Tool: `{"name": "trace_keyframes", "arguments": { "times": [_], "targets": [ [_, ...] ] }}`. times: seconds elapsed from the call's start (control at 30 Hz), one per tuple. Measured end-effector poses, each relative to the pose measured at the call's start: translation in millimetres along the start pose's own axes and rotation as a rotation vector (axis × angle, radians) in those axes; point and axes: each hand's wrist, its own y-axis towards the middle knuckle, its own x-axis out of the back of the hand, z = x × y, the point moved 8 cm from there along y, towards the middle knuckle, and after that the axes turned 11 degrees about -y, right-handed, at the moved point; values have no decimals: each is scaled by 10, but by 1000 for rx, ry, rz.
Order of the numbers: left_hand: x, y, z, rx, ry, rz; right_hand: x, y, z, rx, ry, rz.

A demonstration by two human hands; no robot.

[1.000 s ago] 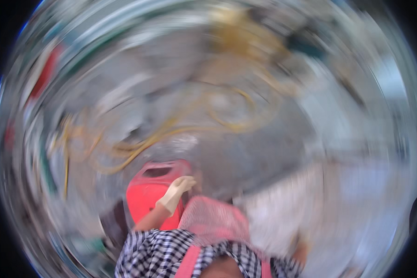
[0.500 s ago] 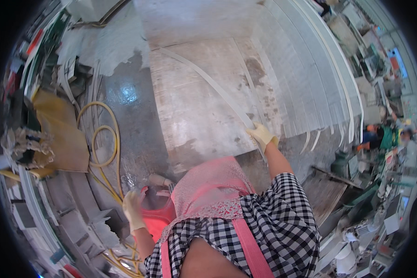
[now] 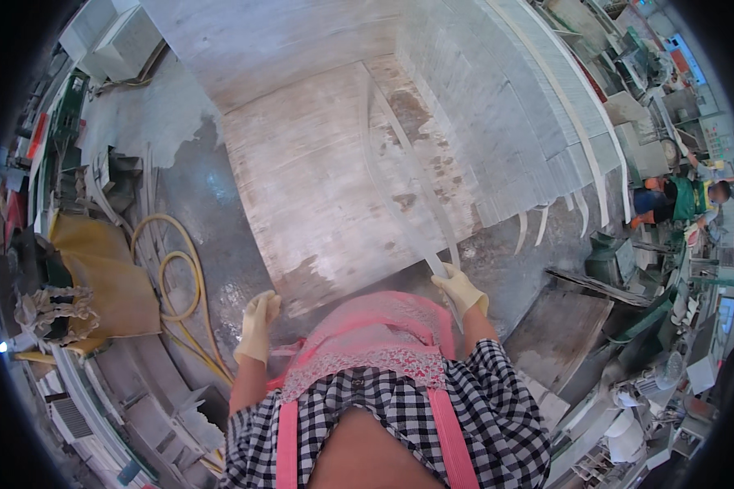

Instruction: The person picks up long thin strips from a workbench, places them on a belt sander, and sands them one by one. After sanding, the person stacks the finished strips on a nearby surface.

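My right hand [image 3: 460, 290], in a pale rubber glove, is closed around one end of a long, flat, whitish strip [image 3: 388, 198]. The strip bends away over a broad, worn, stained board [image 3: 310, 179], with a short end hanging below my fingers. A second pale strip [image 3: 412, 155] lies on the board to its right, its near end beside my right hand. My left hand [image 3: 259, 322], gloved alike, is curled near the board's near left corner, and nothing shows in its fingers. Below it, a bit of a red bucket [image 3: 279, 380] peeks out from behind my pink apron [image 3: 367, 338].
A tall stack of pale strips [image 3: 497, 130] rises on the right, some ends drooping. A yellow hose [image 3: 197, 285] coils on the wet floor at left, beside a brownish-yellow sheet [image 3: 106, 285]. Another person [image 3: 681, 200] works at far right. Boards [image 3: 554, 334] lie at near right.
My left hand has come up and forward from beside the red bucket. My right hand keeps hold of the strip, which now lies farther right across the board. The view has shifted.
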Motion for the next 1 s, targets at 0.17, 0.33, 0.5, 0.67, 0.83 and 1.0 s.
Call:
{"name": "trace_keyframes", "arguments": {
  "times": [0.17,0.33,0.5,0.67,0.83,1.0],
  "targets": [
    [-629,447,-260,32,92,101,231,-19,311,-35,105,-57],
    [-1305,721,-333,74,304,239,247,394,186,-83,137,-41],
    [-1832,1102,-28,126,311,246,306,904,-442,-138,87,87],
    [-2263,1788,512,142,564,219,252,996,-966,-142,114,192],
    [-2988,2666,1396,246,572,316,259,1036,-1192,-277,58,274],
    [-3758,2742,1871,447,337,219,335,1280,-1099,-251,104,207]
  ]
}}
